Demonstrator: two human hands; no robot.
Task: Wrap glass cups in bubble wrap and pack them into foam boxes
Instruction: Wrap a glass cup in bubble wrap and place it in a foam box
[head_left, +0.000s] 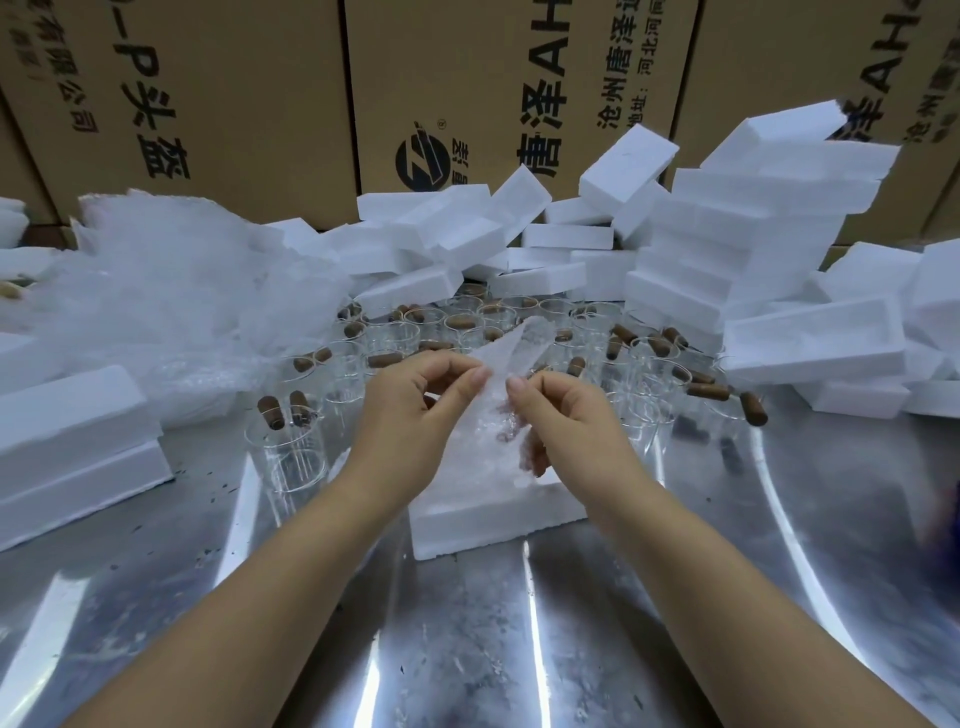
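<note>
Over a white foam box (493, 512) on the metal table, both hands hold a sheet of bubble wrap (491, 415) that stands up in a point. My left hand (410, 415) pinches its left edge between thumb and fingers. My right hand (566, 421) pinches its right edge, lower fingers curled behind the wrap. Whether a cup sits inside the wrap cannot be told. Behind the hands stand several clear glass cups (389, 340), some holding brown corks (384, 359).
A heap of bubble wrap (171, 291) lies at the left. Foam boxes (737, 239) are piled across the back and right, and a closed foam box (72, 447) sits at the near left. Cardboard cartons (260, 93) form the back wall. The shiny steel table (467, 649) spreads below.
</note>
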